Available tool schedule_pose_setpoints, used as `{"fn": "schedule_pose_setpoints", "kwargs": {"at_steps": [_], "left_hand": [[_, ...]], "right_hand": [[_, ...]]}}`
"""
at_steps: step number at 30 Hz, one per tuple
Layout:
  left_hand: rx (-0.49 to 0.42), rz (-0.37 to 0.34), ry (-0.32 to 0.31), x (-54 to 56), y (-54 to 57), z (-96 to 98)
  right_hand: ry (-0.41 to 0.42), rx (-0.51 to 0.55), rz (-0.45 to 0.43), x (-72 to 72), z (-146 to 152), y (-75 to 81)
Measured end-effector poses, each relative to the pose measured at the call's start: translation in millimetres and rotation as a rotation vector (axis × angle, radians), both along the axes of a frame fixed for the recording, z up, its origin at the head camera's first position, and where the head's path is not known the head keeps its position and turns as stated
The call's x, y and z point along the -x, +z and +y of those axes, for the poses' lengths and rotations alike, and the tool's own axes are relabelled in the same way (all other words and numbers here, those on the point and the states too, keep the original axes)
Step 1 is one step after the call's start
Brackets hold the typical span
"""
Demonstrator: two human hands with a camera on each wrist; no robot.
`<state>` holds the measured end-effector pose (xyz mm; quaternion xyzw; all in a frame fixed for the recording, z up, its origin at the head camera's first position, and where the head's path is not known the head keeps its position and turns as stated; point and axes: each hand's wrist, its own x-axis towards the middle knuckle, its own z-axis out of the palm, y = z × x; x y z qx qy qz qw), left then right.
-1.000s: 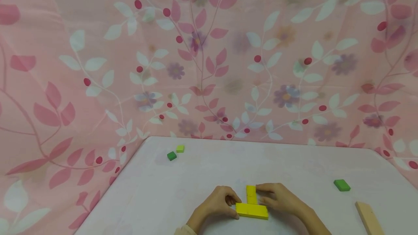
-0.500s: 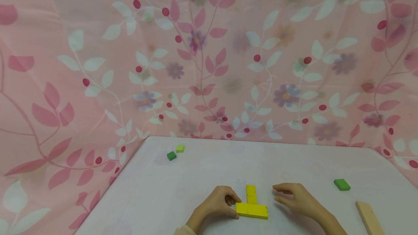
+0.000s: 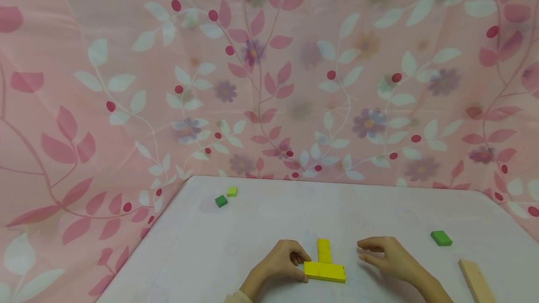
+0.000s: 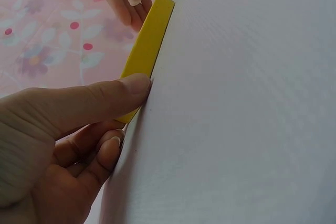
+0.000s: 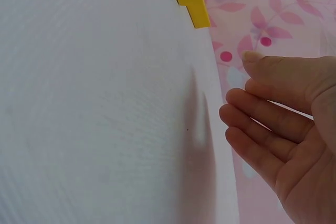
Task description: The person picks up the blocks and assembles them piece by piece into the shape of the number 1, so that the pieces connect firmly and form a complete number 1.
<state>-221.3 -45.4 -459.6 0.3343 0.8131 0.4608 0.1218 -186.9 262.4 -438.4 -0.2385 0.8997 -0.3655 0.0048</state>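
A long yellow block (image 3: pixel 324 271) lies crosswise on the table near its front. Behind it a second yellow block (image 3: pixel 324 250) points away, meeting its middle like an upside-down T. My left hand (image 3: pixel 283 262) pinches the left end of the front block. In the left wrist view, the thumb (image 4: pixel 137 86) presses on the near face of that block while the fingers curl behind it. To the right of the blocks, my right hand (image 3: pixel 389 257) is apart from them, its fingers loosely bent and holding nothing.
On the white table (image 3: pixel 269 209), a dark green block (image 3: pixel 221 201) and a light green block (image 3: pixel 232 191) sit at the back left. At the right lie a green block (image 3: pixel 441 238) and a plain wooden plank (image 3: pixel 477 282). Floral cloth (image 3: pixel 269 83) hangs behind.
My right hand has let go of the rear yellow block and moved off to the right. My left hand and both yellow blocks have stayed in place.
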Motion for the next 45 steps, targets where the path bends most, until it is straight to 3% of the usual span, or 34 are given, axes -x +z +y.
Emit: {"fn": "schedule_pose_setpoints", "kwargs": {"at_steps": [11, 28, 32, 38, 45], "left_hand": [[-0.006, -0.010, 0.001, 0.2, -1.1, -0.8], [-0.022, -0.035, 0.018, -1.2, -1.3, -0.2], [-0.023, -0.039, 0.015, -0.6, -1.1, -0.8], [-0.026, -0.010, -0.005, 1.4, -3.5, -1.1], [-0.036, -0.025, -0.003, 0.3, -2.7, -0.9]], "right_hand": [[-0.049, -0.010, -0.039, -2.9, 10.5, 1.1], [-0.114, -0.030, -0.004, -12.0, 37.3, -1.5], [-0.110, -0.024, 0.056, -14.1, 45.6, -4.6], [-0.128, -0.022, 0.073, -18.0, 54.9, -6.8], [-0.129, 0.010, 0.179, -19.6, 63.6, -11.9]]}}
